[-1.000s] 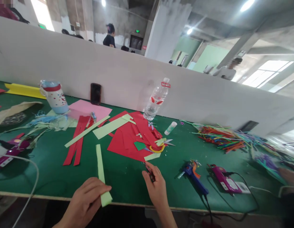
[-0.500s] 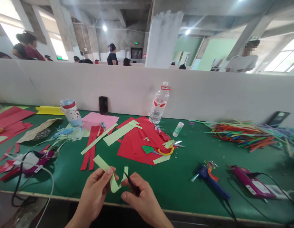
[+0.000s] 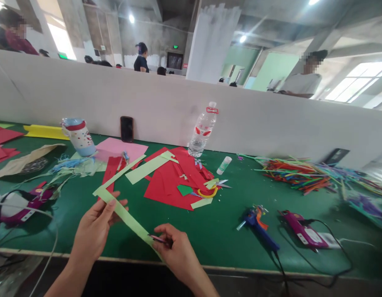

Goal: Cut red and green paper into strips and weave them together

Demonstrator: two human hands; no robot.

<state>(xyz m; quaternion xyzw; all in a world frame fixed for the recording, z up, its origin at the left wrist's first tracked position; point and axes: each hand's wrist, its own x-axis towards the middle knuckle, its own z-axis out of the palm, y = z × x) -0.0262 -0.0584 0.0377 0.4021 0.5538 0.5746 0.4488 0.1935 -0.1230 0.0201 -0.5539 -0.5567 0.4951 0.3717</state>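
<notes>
A long light-green paper strip (image 3: 129,220) is stretched between my hands, sloping down to the right. My left hand (image 3: 96,225) pinches it near its upper end, thumb on top. My right hand (image 3: 176,247) is closed around a slim dark pointed tool (image 3: 159,239), whose tip lies on the strip; most of the tool is hidden in the fingers, so its kind does not show. The lower end of the strip runs under the right thumb. Red paper strips (image 3: 108,173) and a narrow light-green strip (image 3: 124,173) lie just beyond my left hand.
Red paper sheets (image 3: 166,198) lie mid-table with yellow-handled scissors (image 3: 211,191). Behind stand a water bottle (image 3: 201,136), a glue stick (image 3: 224,165), a phone (image 3: 127,128) and a cup (image 3: 79,138). Rightward are a blue glue gun (image 3: 261,231), a corded purple device (image 3: 305,229) and colourful stems (image 3: 297,173).
The green strip was bent in a curl between my hands and is now drawn out straight. My left hand moved left, and the tool tip turned from upright to pointing left.
</notes>
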